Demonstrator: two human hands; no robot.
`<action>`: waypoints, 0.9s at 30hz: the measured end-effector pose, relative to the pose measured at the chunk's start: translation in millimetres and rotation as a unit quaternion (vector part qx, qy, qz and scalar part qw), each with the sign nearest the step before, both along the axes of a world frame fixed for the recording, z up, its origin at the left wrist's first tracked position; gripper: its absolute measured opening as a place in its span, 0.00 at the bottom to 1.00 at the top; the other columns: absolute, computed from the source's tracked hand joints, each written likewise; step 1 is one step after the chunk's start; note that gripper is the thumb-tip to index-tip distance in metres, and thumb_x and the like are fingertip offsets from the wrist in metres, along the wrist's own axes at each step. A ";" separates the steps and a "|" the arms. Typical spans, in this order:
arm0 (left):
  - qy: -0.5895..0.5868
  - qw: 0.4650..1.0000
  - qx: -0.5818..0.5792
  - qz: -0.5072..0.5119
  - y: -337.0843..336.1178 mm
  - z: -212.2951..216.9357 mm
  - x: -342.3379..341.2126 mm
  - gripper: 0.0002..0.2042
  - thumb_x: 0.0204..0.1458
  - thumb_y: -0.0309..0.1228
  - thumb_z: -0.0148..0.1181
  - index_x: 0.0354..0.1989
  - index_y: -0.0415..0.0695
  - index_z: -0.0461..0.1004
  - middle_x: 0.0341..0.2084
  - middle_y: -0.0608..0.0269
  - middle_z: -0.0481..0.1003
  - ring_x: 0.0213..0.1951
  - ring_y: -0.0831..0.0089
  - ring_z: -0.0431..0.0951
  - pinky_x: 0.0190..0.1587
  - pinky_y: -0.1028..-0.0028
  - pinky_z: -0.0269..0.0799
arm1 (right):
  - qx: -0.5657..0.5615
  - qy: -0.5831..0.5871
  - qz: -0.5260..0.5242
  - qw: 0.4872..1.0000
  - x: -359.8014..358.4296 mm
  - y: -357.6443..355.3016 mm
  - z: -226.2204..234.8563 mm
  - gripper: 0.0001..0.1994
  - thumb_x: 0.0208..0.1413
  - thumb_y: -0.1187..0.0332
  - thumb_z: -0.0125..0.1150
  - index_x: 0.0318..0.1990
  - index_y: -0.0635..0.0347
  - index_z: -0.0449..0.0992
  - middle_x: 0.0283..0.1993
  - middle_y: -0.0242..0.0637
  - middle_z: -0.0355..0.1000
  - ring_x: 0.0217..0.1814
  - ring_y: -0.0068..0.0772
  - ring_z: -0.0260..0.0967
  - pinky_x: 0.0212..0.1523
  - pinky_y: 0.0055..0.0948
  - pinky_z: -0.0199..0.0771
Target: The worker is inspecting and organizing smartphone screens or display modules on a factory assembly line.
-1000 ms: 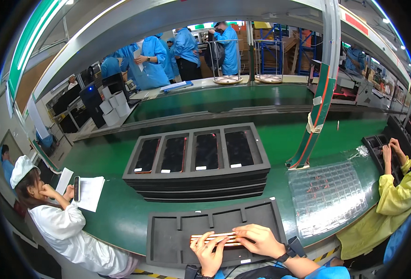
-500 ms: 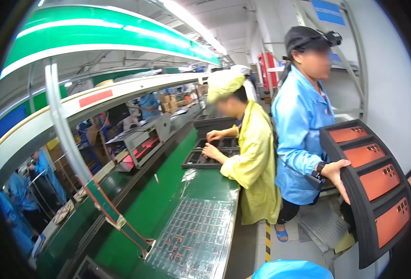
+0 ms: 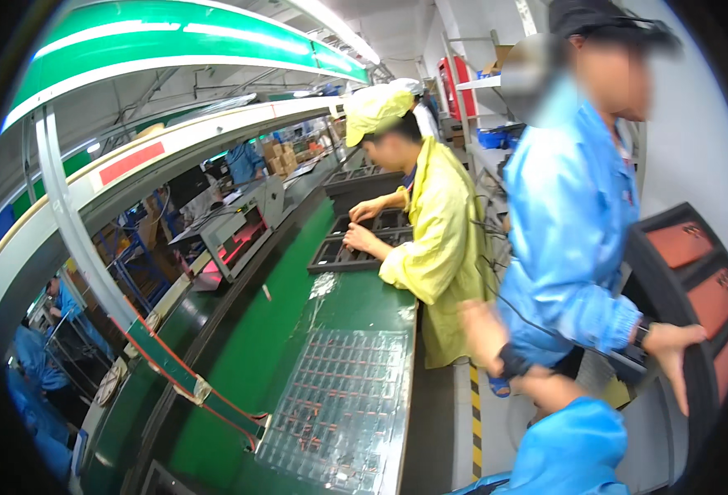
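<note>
My right hand (image 3: 483, 334) is raised above the aisle, to the right of the green bench, smeared by motion. A dark band (image 3: 512, 360) circles its wrist, and a blue sleeve (image 3: 574, 445) covers the forearm. No object shows in the hand, but the blur hides how its fingers are set. Nearest to it, in the picture, are the yellow coat of one co-worker and the blue coat of another. My left hand is out of the picture. At the right, the co-worker in blue grips a black foam tray (image 3: 669, 272) holding orange phone-back-like panels.
A clear compartmented plastic tray (image 3: 339, 404) lies on the green bench (image 3: 298, 309). Beyond it, a co-worker in yellow (image 3: 442, 247) handles parts in a black tray (image 3: 343, 256). A metal post (image 3: 79, 223) rises at the left. Yellow-black tape (image 3: 476, 421) marks the floor.
My right hand and forearm have come up into view from the lower edge. The co-worker in blue has come closer and moved right with the foam tray. My view has shifted slightly.
</note>
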State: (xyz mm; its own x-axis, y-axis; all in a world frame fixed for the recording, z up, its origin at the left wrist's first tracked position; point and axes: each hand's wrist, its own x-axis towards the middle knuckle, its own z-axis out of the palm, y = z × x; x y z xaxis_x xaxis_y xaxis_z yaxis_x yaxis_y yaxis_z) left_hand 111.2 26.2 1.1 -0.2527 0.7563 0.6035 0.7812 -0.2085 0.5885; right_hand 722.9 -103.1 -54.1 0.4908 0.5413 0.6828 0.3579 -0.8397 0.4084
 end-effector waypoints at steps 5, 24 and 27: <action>0.106 0.992 -0.052 0.041 -4.0 -22.9 -12.1 0.11 0.55 0.31 0.65 0.41 0.37 0.80 0.43 0.52 0.79 0.48 0.55 0.75 0.56 0.58 0.66 | -0.214 0.423 -0.038 0.880 -47.6 -63.0 -38.7 0.23 0.68 0.55 0.42 0.61 0.58 0.71 0.54 0.48 0.74 0.56 0.43 0.74 0.58 0.43 0.72; 0.064 0.998 0.012 0.008 5.5 -13.3 -7.7 0.04 0.55 0.26 0.63 0.37 0.40 0.81 0.40 0.53 0.78 0.46 0.53 0.74 0.55 0.56 0.65 | 0.330 0.402 0.284 0.805 7.9 309.7 -17.6 0.07 0.57 0.66 0.61 0.37 0.59 0.81 0.39 0.47 0.76 0.44 0.50 0.76 0.45 0.47 0.76; 0.091 0.996 0.023 0.008 6.3 -14.2 -8.2 0.04 0.55 0.25 0.62 0.36 0.40 0.81 0.39 0.53 0.78 0.44 0.53 0.74 0.52 0.58 0.68 | 0.222 0.356 0.245 0.874 50.8 345.1 -45.5 0.08 0.52 0.65 0.68 0.33 0.61 0.81 0.41 0.51 0.75 0.46 0.55 0.75 0.46 0.49 0.76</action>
State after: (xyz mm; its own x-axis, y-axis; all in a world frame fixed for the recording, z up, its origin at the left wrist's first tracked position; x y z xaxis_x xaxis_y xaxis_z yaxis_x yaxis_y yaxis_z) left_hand 103.0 32.4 -13.1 -0.1485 0.7236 0.6740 0.8771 -0.2184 0.4277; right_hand 773.7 242.0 -99.6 0.6602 0.5646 0.4953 0.7498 -0.5337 -0.3911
